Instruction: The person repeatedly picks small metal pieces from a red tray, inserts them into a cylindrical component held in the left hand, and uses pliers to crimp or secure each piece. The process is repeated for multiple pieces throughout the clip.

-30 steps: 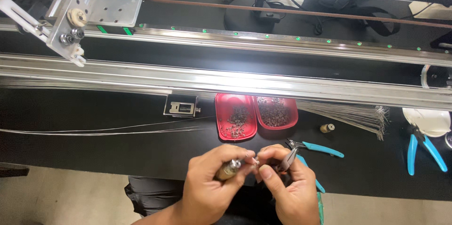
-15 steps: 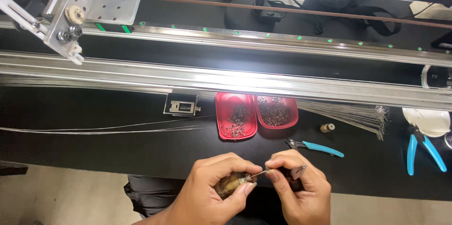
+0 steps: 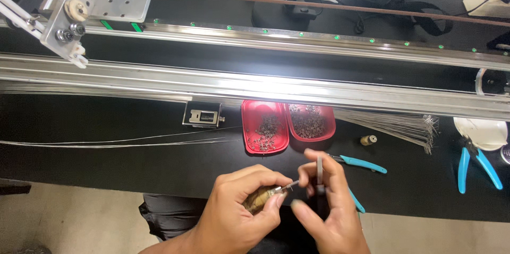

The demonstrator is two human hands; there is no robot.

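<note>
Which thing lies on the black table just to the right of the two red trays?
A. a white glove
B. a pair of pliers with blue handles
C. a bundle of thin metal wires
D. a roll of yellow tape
C: the bundle of thin metal wires fans out on the black table right beside the red trays, while the nearest blue-handled pliers lie lower, below the trays near the right hand.

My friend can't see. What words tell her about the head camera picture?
Two bare hands work over a black table: the left hand grips a small tool, the right hand pinches a thin metal piece. Behind lie two red trays of tiny parts, blue-handled pliers and long wires.
</note>
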